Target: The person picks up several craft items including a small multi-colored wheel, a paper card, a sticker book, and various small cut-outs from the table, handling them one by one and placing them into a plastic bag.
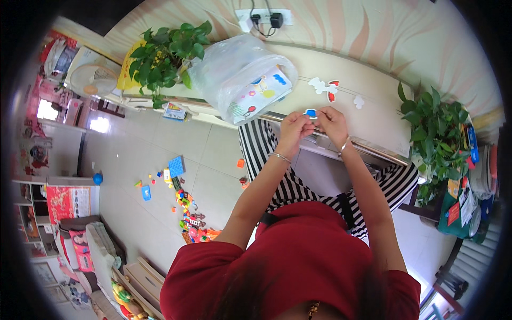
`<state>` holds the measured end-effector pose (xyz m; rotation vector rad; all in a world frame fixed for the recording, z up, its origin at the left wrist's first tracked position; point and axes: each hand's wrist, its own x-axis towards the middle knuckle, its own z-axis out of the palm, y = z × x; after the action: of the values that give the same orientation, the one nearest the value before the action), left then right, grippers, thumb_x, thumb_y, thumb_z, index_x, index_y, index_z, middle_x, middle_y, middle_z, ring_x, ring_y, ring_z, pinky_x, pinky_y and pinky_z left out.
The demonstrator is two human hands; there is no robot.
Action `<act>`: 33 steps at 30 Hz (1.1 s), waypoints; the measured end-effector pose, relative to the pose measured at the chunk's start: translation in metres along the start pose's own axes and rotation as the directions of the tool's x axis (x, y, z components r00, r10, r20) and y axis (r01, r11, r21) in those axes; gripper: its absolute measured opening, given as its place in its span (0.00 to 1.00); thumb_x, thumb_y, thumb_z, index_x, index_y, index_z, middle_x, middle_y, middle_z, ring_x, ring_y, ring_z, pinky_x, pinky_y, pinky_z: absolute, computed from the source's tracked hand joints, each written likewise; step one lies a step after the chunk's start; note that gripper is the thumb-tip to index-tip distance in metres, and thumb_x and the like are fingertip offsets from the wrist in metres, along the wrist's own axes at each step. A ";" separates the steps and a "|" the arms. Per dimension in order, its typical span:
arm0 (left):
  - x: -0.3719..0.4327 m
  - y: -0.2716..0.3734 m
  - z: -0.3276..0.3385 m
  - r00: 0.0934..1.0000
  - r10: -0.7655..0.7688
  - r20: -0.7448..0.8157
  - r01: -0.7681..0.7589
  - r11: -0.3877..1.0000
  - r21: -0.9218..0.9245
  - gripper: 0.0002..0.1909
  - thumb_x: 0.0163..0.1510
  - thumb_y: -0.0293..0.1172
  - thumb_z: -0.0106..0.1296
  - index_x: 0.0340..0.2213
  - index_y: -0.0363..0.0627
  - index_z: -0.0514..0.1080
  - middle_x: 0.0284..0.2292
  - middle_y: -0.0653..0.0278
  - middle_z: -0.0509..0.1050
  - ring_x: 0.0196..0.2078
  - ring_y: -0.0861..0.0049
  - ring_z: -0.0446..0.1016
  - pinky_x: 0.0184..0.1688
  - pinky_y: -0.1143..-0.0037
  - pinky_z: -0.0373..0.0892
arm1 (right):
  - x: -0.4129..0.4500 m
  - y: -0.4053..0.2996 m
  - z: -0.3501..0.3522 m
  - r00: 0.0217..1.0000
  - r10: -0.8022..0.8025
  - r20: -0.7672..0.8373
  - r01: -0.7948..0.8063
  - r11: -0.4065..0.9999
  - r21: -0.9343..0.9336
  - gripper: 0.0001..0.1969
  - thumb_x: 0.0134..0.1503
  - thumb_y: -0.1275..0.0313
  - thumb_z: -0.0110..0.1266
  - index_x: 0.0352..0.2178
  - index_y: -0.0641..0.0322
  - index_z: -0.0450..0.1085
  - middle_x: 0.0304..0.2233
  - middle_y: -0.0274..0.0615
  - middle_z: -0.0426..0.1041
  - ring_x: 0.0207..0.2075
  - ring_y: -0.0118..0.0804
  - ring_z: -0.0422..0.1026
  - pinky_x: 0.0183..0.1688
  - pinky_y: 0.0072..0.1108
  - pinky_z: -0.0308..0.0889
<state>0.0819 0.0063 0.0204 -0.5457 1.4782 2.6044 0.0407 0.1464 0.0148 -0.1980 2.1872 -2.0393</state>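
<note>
Both my hands pinch a small blue-and-white paper cutout (311,113) above the front edge of the cream cabinet top (384,124). My left hand (295,130) grips its left side, and my right hand (333,122) has the right side between thumb and fingers. My fingers hide part of the cutout. Beyond them lie several white cutouts (318,85), two pieces beside them showing red faces (331,97). Another white cutout (358,101) rests apart, further right. To the left, a clear plastic bag (228,68) holds sheets with coloured drawings (262,94).
Leafy potted plants stand at the cabinet's left (164,54) and right (434,124) ends. A wall socket with plugs (266,19) is behind the bag. Toy blocks (186,204) are scattered on the tiled floor (132,152) to the left. A fan (94,80) stands at far left.
</note>
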 end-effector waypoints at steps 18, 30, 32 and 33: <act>0.055 0.079 -0.113 0.964 0.148 -0.223 -0.256 0.753 -0.606 0.08 0.53 0.22 0.43 0.34 0.30 0.66 0.32 0.57 0.72 0.33 0.76 0.73 0.35 0.81 0.73 | 0.137 -0.035 0.182 0.965 0.096 0.245 -0.047 0.978 -0.202 0.10 0.47 0.72 0.50 0.30 0.69 0.71 0.22 0.40 0.74 0.19 0.26 0.70 0.19 0.15 0.64; 0.061 0.004 0.001 0.875 0.437 0.211 -0.481 0.727 0.490 0.15 0.49 0.23 0.48 0.41 0.37 0.65 0.39 0.56 0.71 0.38 0.75 0.72 0.40 0.79 0.67 | 0.045 0.018 0.022 0.908 -0.368 -0.198 0.311 0.911 -0.270 0.10 0.48 0.79 0.48 0.34 0.63 0.69 0.30 0.41 0.72 0.31 0.33 0.72 0.34 0.21 0.67; 0.080 0.002 0.017 0.819 0.499 0.283 -0.546 0.524 0.654 0.16 0.47 0.24 0.49 0.40 0.37 0.66 0.39 0.54 0.69 0.36 0.70 0.72 0.39 0.76 0.68 | 0.040 0.011 0.000 0.863 -0.446 -0.237 0.286 0.818 -0.498 0.12 0.45 0.80 0.49 0.34 0.60 0.68 0.31 0.44 0.71 0.36 0.43 0.69 0.39 0.28 0.65; 0.092 -0.001 0.028 0.756 0.540 0.369 -0.579 0.289 0.763 0.17 0.45 0.25 0.51 0.40 0.37 0.66 0.40 0.53 0.68 0.34 0.65 0.72 0.37 0.73 0.69 | 0.039 0.016 -0.013 0.857 -0.447 -0.257 0.278 0.821 -0.498 0.12 0.45 0.80 0.49 0.34 0.60 0.68 0.31 0.44 0.71 0.36 0.43 0.69 0.39 0.28 0.65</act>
<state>-0.0104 0.0218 0.0002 0.2315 3.0365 1.6586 -0.0002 0.1522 -0.0011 -0.3431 3.0584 -1.8117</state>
